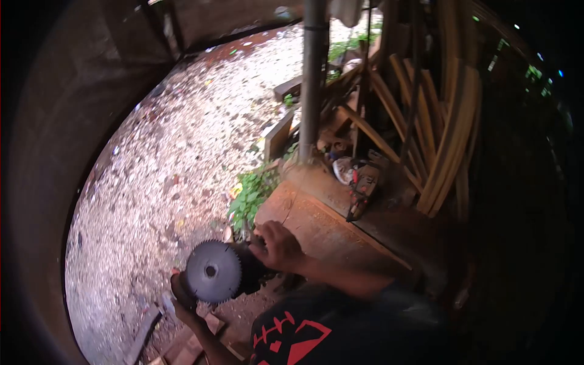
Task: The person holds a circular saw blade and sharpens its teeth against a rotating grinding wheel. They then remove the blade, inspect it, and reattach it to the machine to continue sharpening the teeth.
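A circular saw (246,267) with a dark body hangs in front of me at the lower middle. Its round toothed blade (228,274) faces the camera and shows a dark hole at its centre. My right hand (278,246) is closed around the saw's body on the upper right side. At the lower left edge of the blade is my left hand (185,310), its fingers curled against the saw and partly hidden behind it. Much of the saw's body is in shadow.
A dusty wooden board (310,228) lies to the right, with another power tool (364,182) on it. Long timber strips (450,146) lean beyond a metal post (313,79). Green plants (249,198) grow beside stony ground (164,164). Wood offcuts (188,347) lie low.
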A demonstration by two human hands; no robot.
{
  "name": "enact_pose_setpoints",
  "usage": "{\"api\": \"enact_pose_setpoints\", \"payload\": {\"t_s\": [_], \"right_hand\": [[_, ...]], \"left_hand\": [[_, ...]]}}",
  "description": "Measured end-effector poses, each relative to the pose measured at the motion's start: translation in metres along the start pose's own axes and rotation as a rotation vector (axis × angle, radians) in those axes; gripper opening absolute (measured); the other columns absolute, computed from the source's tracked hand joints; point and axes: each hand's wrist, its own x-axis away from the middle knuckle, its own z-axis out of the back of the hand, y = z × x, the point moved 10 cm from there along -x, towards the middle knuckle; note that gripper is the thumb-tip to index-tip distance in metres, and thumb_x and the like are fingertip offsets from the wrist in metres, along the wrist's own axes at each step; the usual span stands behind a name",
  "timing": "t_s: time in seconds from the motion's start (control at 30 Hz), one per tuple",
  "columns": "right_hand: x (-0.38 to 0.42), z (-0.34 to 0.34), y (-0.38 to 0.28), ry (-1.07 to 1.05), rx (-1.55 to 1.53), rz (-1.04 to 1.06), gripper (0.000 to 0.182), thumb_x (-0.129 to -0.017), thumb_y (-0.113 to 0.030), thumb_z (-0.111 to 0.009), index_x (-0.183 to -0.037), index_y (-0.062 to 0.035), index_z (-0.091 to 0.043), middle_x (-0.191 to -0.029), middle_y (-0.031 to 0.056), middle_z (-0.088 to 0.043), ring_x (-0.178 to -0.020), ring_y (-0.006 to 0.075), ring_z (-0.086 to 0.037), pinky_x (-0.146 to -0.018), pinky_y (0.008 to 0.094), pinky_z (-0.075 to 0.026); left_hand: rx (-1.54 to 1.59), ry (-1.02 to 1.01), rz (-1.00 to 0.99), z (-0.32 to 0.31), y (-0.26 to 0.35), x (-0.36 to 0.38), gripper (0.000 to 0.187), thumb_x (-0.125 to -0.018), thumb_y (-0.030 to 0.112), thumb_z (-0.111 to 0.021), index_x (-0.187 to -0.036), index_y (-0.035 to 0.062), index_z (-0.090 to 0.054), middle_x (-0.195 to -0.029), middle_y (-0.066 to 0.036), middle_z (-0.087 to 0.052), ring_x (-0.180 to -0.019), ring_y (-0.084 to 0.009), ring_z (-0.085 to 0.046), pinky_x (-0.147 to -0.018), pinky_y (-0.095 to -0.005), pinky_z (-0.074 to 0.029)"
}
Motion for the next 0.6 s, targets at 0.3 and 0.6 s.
{"api": "enact_pose_setpoints", "payload": {"t_s": [0.3, 0.6], "right_hand": [[0.105, -0.095, -0.002, -1.012, -0.859, -1.043, 0.051, -0.105, -0.042, -0.05, -0.105, 0.0055, -0.067, -0.088, 0.017, -0.073, -0.067, 0.0238, -0.07, -0.06, 0.0324, -0.055], [0.102, -0.129, -0.032, -0.927, -1.113, -1.159, 0.042, -0.103, -0.03, -0.055, -0.119, 0.0081, -0.059, -0.1, 0.021, -0.072, -0.072, 0.0279, -0.072, -0.061, 0.0351, -0.057]], "left_hand": [[-0.267, 0.049, -0.529, 0.004, 0.079, 0.15, 0.049, -0.108, 0.032, -0.05, -0.07, 0.001, -0.057, -0.06, -0.003, -0.056, -0.054, -0.0091, -0.05, -0.052, -0.0266, -0.039], [-0.12, -0.425, -0.053, -0.076, 0.026, 0.149, 0.033, -0.102, 0.03, -0.061, -0.085, 0.0017, -0.062, -0.069, -0.007, -0.066, -0.057, -0.011, -0.061, -0.054, -0.0241, -0.046]]}}
